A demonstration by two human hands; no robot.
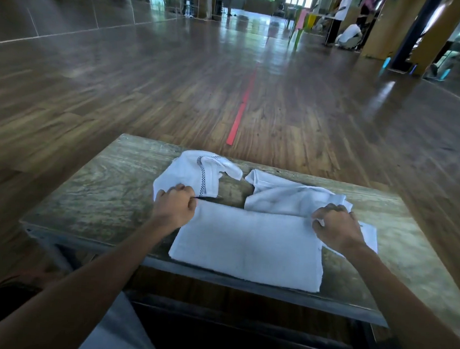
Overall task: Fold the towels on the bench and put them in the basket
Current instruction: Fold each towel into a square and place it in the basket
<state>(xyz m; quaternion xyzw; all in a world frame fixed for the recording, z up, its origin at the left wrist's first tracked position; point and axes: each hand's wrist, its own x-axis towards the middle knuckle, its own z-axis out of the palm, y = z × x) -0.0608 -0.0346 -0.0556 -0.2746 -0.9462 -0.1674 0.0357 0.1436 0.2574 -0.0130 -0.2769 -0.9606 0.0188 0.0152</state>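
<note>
A white towel lies flat and doubled over on the wooden bench, its near edge at the bench's front rim. My left hand pinches its far left corner. My right hand grips its far right corner with curled fingers. Behind it lie two crumpled white towels: one with a dark checked stripe at the back left, and a plain one at the back right. No basket is in view.
Dark wood floor stretches beyond the bench, with a red tape line running away from it. People, tables and pillars stand far off at the back. My knees sit below the bench's front edge.
</note>
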